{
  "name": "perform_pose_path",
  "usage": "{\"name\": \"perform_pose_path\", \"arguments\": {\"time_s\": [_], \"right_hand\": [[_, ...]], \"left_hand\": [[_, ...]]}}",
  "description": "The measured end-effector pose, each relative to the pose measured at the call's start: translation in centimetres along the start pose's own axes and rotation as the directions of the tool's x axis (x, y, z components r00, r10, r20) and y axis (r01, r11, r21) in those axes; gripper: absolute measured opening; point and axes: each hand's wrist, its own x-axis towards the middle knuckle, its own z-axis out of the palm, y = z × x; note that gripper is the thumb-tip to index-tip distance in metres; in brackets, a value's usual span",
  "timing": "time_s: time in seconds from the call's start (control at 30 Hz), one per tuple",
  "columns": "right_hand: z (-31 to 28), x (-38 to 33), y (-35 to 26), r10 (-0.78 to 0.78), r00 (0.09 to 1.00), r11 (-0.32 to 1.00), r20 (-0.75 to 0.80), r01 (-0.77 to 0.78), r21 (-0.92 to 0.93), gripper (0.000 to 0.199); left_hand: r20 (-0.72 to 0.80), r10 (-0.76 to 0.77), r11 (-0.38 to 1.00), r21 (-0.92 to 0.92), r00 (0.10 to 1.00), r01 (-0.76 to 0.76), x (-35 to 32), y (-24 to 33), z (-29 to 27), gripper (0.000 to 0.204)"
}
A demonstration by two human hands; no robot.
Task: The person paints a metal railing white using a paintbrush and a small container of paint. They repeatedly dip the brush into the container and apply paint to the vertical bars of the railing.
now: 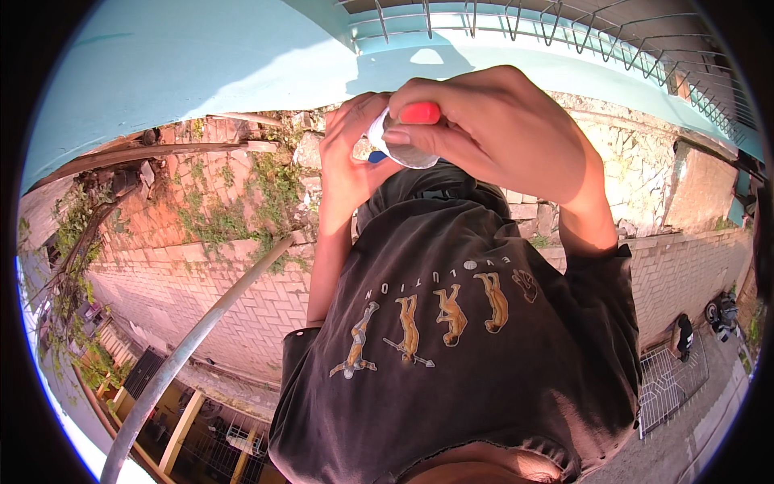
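Observation:
My left hand (347,153) is wrapped round a small, round white container (419,156) in front of my chest, with the fingers closed on its side. Over its opening, my right hand (508,133) is closed on a tool with a bright red handle (419,113). The handle's end points up toward me; its working end is hidden by my hand and the container. A small blue patch (376,156) shows beside my left thumb, too little of it to name.
A light blue wall (242,56) stands ahead, with a wire grille (548,28) at its upper right. Below lie rough, weedy ground (226,185) and block paving (193,290). A metal pole (193,339) slants at the left; a motorcycle (723,313) stands far right.

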Motion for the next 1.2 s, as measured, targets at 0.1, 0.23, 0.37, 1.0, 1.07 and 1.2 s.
{"name": "perform_pose_path", "arguments": {"time_s": [0.1,0.23,0.37,1.0,1.07,1.2], "right_hand": [[0.1,0.0,0.0,0.017,1.000,1.000,0.002,-0.017,-0.023,0.021],[0.2,0.1,0.1,0.041,0.999,0.999,0.020,-0.040,-0.017,0.022],[0.2,0.2,0.2,0.042,0.999,0.999,0.022,-0.042,0.004,0.023],[-3.9,-1.7,-3.6,0.144,0.956,0.982,-0.257,-0.105,0.159,0.016],[-3.6,-1.5,-3.3,0.105,0.941,0.985,-0.322,-0.055,0.162,0.018],[-3.0,-2.5,-1.8,0.127,0.882,0.950,-0.454,0.024,0.312,0.015]], "left_hand": [[-0.007,0.033,0.999,0.008,0.999,-0.033,-0.2,-0.5,0.1,0.063],[0.005,0.014,1.000,0.019,1.000,-0.014,0.0,-0.3,-0.1,0.064],[0.001,0.037,0.998,0.042,0.999,-0.037,0.2,-0.2,-0.1,0.063],[0.014,-0.105,0.994,0.039,0.994,0.104,0.8,-0.8,-0.2,0.065],[-0.003,-0.148,0.989,0.021,0.989,0.148,0.7,-1.0,0.0,0.065],[-0.038,-0.222,0.974,-0.063,0.974,0.220,0.7,-0.9,0.2,0.064]]}}
